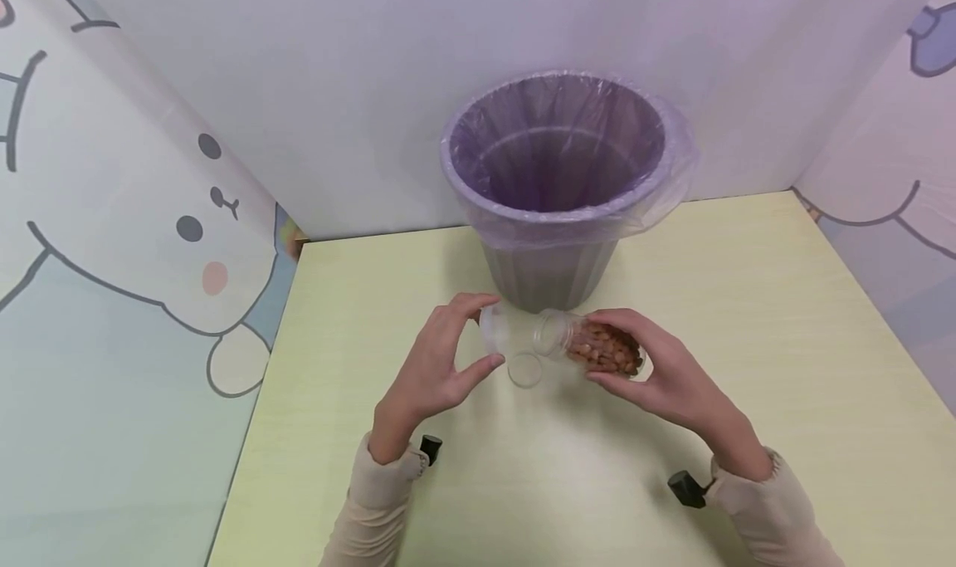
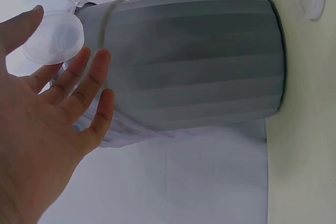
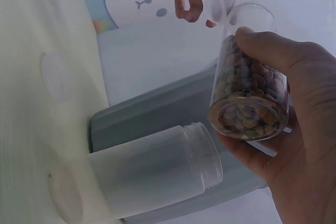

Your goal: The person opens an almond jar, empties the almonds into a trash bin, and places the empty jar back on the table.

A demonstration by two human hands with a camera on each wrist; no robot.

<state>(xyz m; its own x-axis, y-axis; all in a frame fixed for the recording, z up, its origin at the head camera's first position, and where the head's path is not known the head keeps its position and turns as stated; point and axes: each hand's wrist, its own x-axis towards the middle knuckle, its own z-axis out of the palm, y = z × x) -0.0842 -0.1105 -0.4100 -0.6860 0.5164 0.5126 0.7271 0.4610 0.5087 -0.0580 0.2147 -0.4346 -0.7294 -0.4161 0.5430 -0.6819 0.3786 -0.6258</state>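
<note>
My left hand (image 1: pixel 441 364) holds a round translucent plastic lid (image 2: pixel 54 38) by its edge, between thumb and fingers. The other fingers spread loosely beside it in the left wrist view. My right hand (image 1: pixel 657 368) grips a tilted clear cup (image 3: pixel 249 85), its rim pointing toward the left hand. Reddish-brown nuts or beans (image 1: pixel 607 347) fill much of it. Close below that cup stands a clear jar (image 3: pixel 152 171) with a threaded mouth, upright on the table; no contents show in it. A second clear round lid (image 1: pixel 525 369) lies on the table between the hands.
A grey bin (image 1: pixel 548 272) lined with a thin plastic bag (image 1: pixel 665 177) stands at the table's back edge, just beyond the hands. White sheeting (image 1: pixel 358 94) hangs behind. Cartoon-printed panels (image 1: pixel 134 235) flank the pale yellow table (image 1: pixel 321 417).
</note>
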